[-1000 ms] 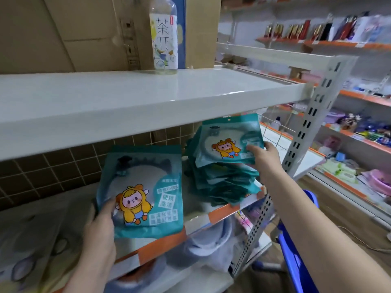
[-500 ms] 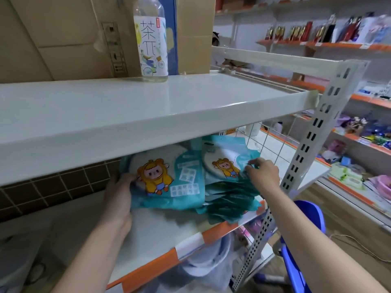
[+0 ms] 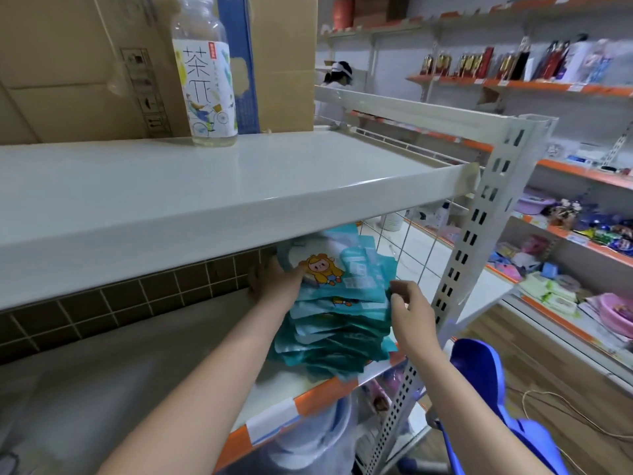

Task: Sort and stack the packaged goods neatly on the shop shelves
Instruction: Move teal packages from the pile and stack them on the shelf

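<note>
A stack of several teal packets [image 3: 337,341] lies on the lower shelf [image 3: 284,389], against the wire side panel. The top packet [image 3: 337,274] shows a yellow cartoon figure. My left hand [image 3: 275,281] rests on the top packet's left edge, fingers reaching over it toward the back. My right hand [image 3: 409,311] pinches the right edge of the top packets with curled fingers. Part of the stack's back is hidden under the upper shelf [image 3: 219,204].
A tea bottle [image 3: 205,80] and cardboard boxes [image 3: 78,63] stand on the upper shelf. The perforated upright [image 3: 455,279] is just right of my right hand. A blue plastic chair [image 3: 489,399] sits below. Stocked shelves [image 3: 565,207] fill the right wall.
My left hand carried its packet rightward and laid it on top of the stack. My right hand stayed at the stack's right edge.
</note>
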